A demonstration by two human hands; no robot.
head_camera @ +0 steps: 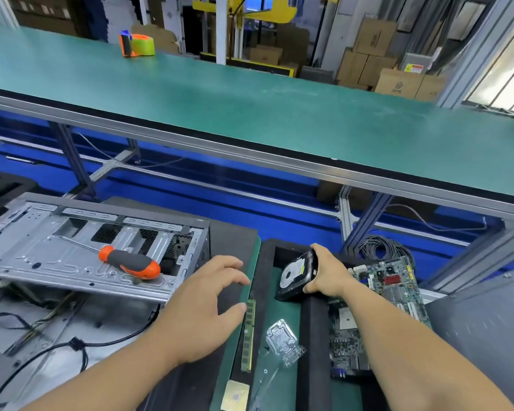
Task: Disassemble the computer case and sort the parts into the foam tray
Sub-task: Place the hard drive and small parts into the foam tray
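My right hand (327, 274) grips a black hard drive (296, 272), tilted on edge in a compartment at the far end of the black foam tray (313, 336). My left hand (202, 307) hovers open, fingers spread, over the tray's left side beside a green RAM stick (247, 336) lying in a slot. In the tray a motherboard (389, 295) fills the right compartment; a metal bracket in clear plastic (284, 341) and a CPU chip (235, 396) lie in the middle. The open grey computer case (72, 247) lies at left.
An orange and grey screwdriver (129, 262) rests on the case. Black cables (42, 348) trail at the lower left. A coil of grey cable (383, 247) sits behind the motherboard. A long green bench (250, 108) with a tape dispenser (137, 44) runs across the back.
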